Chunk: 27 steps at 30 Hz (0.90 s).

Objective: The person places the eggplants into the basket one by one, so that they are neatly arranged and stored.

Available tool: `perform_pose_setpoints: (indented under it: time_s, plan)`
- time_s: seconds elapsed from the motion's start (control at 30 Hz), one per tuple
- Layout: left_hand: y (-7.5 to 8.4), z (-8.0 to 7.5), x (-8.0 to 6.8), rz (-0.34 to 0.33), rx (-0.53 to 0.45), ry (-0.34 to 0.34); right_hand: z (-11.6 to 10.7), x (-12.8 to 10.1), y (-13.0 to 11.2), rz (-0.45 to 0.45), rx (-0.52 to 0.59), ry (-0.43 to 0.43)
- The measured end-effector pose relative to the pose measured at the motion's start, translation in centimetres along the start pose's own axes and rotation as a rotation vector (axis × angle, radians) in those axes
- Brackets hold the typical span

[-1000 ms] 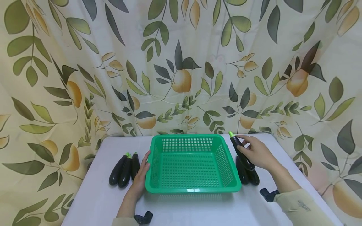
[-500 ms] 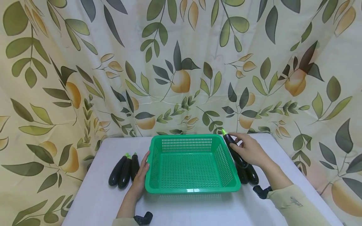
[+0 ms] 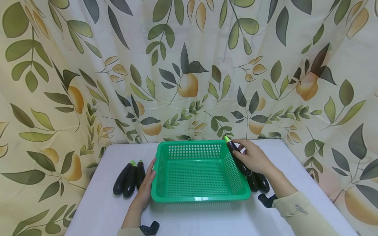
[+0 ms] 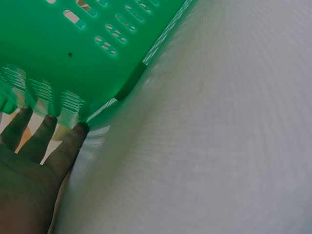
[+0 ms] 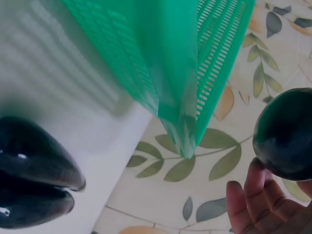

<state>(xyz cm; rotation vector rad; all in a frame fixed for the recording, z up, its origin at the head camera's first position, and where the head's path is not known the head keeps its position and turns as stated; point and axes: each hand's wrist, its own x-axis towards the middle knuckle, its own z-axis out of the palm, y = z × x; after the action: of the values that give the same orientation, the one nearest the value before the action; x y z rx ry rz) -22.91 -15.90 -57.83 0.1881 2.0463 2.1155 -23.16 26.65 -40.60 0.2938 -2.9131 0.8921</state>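
My right hand (image 3: 252, 157) pinches an eggplant (image 3: 238, 158) with a bright green stem end, held over the right rim of the green plastic basket (image 3: 200, 199). In the right wrist view the held eggplant (image 5: 287, 134) shows its rounded dark end, with the fingers (image 5: 261, 195) at its underside. My left hand (image 3: 146, 183) lies along the basket's left wall, fingers extended. The left wrist view shows those fingertips (image 4: 80, 129) touching the slotted side. Inside the basket only its bare mesh floor shows.
Two eggplants (image 3: 261, 182) lie on the white table right of the basket, partly behind it. Three more eggplants (image 3: 130, 178) lie side by side at its left. A leaf-and-fruit patterned curtain (image 3: 189, 82) hangs behind the table (image 3: 206, 221).
My right hand has carried the eggplant leftward, from above the two lying eggplants to over the basket's right rim. My left hand stays at the basket's side.
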Motion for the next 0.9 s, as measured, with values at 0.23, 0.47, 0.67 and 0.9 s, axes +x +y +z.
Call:
perform_pose_setpoints:
  time_s: [0.23,0.47,0.67,0.9]
  plan:
    - [0.0,0.0,0.0,-0.003,-0.001,0.001,0.8,0.1,-0.2,-0.002,-0.025,0.011]
    - [-0.1,0.0,0.0,0.004,-0.003,0.005,1.5,0.3,-0.2,0.01,-0.052,0.014]
    - [0.0,0.0,0.1,-0.002,-0.001,0.002,2.0,0.4,-0.4,0.013,-0.059,0.009]
    - [0.0,0.0,0.1,-0.007,-0.003,-0.004,2.6,0.4,-0.3,0.036,-0.095,-0.003]
